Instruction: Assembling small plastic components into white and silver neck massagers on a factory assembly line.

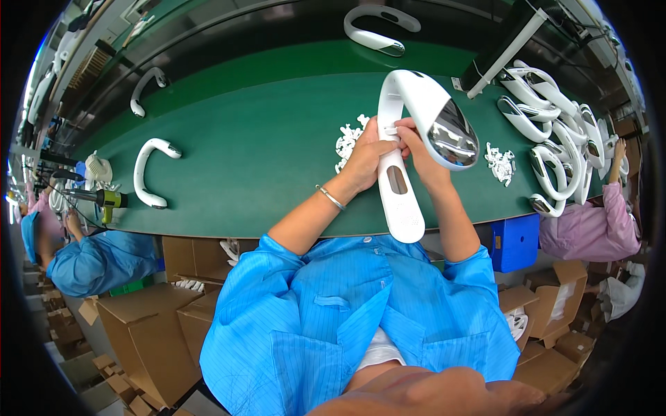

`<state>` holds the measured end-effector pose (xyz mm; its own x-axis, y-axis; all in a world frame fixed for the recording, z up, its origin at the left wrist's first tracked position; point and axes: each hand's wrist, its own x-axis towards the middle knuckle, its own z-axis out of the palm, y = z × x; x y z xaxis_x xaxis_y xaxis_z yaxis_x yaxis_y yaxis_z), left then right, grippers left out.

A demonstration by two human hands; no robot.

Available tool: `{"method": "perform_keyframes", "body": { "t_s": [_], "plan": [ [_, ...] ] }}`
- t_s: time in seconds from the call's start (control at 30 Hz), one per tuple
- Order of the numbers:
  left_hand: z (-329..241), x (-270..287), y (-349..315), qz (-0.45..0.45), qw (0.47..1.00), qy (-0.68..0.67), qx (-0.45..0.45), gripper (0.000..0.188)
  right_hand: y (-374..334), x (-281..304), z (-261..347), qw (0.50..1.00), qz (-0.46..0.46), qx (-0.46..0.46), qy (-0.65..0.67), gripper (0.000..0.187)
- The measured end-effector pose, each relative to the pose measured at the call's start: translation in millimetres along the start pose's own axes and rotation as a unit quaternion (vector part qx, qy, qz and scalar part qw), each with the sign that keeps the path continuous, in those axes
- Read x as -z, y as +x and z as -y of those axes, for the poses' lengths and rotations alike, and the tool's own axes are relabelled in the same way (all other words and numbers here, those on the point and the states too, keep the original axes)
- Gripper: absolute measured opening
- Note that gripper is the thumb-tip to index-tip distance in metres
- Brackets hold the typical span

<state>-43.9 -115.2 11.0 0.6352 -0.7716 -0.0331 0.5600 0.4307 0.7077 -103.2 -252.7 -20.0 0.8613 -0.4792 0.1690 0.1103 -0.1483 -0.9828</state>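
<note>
One white device (401, 202), curved, between left grip (364, 158) and right grip (421, 154)

On the smooth green table (257, 152), a big messy heap of white curved things (570, 132). Close to the heap, on its left, a little pile of small white bits (499, 164). Farther left of the heap, another pile of white bits (344, 144). Way off left of the heap, one white curved thing (141, 172), bent like a C.
</note>
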Motion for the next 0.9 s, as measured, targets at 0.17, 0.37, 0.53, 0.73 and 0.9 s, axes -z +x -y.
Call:
{"method": "perform_keyframes", "body": {
  "t_s": [0.17, 0.37, 0.53, 0.73, 0.9],
  "plan": [
    [5, -6, -7, -0.020, 0.998, 0.033, -0.051, 0.039, -12, -16, 55, 0.998, 0.028, -0.043, -0.031, 0.014],
    [14, 0, -11, -0.011, 0.977, 0.186, -0.105, 0.038, -27, -24, 91, 0.999, -0.003, -0.040, -0.035, 0.014],
    [18, -4, -10, -0.032, 0.917, 0.335, -0.215, 0.038, -28, -11, 80, 0.997, 0.005, -0.012, -0.075, 0.019],
    [19, -6, -9, -0.022, 0.908, 0.340, -0.245, 0.034, -26, -5, 75, 0.999, 0.036, -0.020, -0.003, 0.015],
    [30, -12, 2, -0.023, 0.936, 0.259, -0.236, 0.027, -25, -2, 75, 0.999, 0.026, -0.012, 0.040, 0.012]
  ]
}}
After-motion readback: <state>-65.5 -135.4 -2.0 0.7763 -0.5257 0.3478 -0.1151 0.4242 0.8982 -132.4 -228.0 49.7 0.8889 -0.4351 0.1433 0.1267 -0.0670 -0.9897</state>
